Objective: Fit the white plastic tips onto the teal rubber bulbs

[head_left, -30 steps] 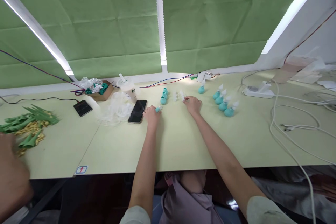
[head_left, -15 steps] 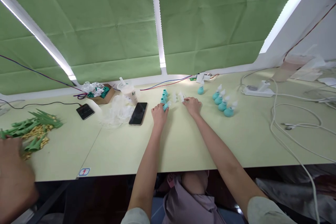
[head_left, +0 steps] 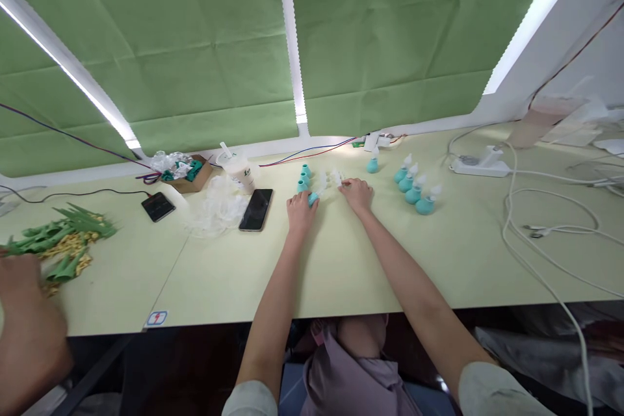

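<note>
Left hand (head_left: pixel 301 211) grips a teal bulb (head_left: pixel 312 197), best kept steady; I can't tell whether my right hand (head_left: pixel 357 194) pinches white tips (head_left: pixel 336 177) at its ten o'clock.

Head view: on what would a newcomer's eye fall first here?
Probably on the creased green sheets filling the upper part of the view, split by bright white strips. Next come four round turquoise bulbs with translucent pointed tips, lined up right of the bare right hand. Near the middle, the bare left hand holds a small turquoise piece.
</note>
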`<action>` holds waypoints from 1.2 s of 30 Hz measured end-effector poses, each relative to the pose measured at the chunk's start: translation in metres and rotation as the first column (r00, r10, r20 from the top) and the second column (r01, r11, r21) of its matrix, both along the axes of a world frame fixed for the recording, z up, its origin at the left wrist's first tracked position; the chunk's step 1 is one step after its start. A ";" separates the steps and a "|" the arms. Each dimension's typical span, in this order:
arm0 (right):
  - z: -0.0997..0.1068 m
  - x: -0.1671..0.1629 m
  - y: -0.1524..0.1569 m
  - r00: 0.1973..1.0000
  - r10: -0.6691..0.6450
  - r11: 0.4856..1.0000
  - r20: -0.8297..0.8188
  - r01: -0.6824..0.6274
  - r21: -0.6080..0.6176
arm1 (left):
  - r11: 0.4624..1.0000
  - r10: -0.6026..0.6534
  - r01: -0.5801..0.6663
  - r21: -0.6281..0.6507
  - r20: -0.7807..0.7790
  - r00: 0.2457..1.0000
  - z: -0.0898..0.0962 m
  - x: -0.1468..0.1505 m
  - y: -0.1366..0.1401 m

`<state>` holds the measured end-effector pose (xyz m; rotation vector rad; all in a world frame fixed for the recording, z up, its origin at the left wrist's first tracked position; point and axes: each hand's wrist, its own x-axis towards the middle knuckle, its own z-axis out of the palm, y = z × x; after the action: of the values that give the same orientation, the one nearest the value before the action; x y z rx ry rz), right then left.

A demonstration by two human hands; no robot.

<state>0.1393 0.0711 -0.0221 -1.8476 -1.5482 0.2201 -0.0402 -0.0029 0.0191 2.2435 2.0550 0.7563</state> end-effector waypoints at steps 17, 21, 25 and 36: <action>0.025 -0.034 -0.048 0.888 0.413 0.864 -0.204 -0.311 0.395 | 0.990 -0.124 0.139 -0.010 0.392 0.912 -0.008 0.010 0.006; 0.024 -0.033 -0.050 0.928 0.369 0.847 -0.043 -0.317 0.426 | 0.958 -0.196 0.285 -0.029 0.658 0.727 -0.013 0.011 0.012; 0.021 -0.025 -0.047 0.925 0.355 0.832 0.134 -0.378 0.406 | 0.938 -0.195 0.344 -0.048 0.747 0.635 -0.016 0.013 0.014; 0.027 -0.016 -0.041 0.836 0.443 0.793 0.323 -0.534 0.295 | 0.960 -0.192 0.264 -0.095 0.460 0.867 -0.013 0.013 0.006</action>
<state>0.1235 0.0301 0.0051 -1.1742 -2.0648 -0.0700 -0.0275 0.0029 0.0058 1.9487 1.5468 0.9460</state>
